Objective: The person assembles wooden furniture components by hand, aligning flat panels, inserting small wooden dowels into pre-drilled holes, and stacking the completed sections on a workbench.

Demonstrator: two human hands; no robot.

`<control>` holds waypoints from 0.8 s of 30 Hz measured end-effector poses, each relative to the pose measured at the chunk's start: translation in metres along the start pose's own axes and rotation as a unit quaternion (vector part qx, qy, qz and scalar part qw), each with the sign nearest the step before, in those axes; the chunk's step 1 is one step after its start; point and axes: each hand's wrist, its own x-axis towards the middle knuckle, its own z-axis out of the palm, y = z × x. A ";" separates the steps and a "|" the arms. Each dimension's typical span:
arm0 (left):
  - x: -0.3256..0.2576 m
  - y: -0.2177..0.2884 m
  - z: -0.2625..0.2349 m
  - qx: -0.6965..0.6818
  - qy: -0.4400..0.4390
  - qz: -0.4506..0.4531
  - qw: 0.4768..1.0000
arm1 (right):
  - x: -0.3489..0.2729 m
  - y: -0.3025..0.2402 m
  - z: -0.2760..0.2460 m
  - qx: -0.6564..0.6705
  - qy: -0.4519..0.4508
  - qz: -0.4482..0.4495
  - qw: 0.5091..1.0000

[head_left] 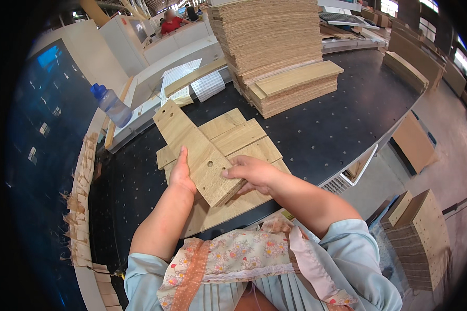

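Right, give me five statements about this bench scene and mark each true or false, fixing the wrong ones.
1. The left hand and right hand both touch a drilled wooden piece. True.
2. The right hand lies flat and empty on the floor. False: it grips the drilled wooden piece near its closer end.
3. A tall stack of boards stands beyond the hands. True.
4. A bottle stands at the picture's right edge. False: the blue-capped bottle is on the left.
5. A person in a red top is visible in the background. True.
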 end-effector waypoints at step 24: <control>-0.026 -0.061 -0.016 0.417 -0.229 -0.230 0.849 | -0.127 0.088 -0.065 0.178 0.103 -0.076 0.976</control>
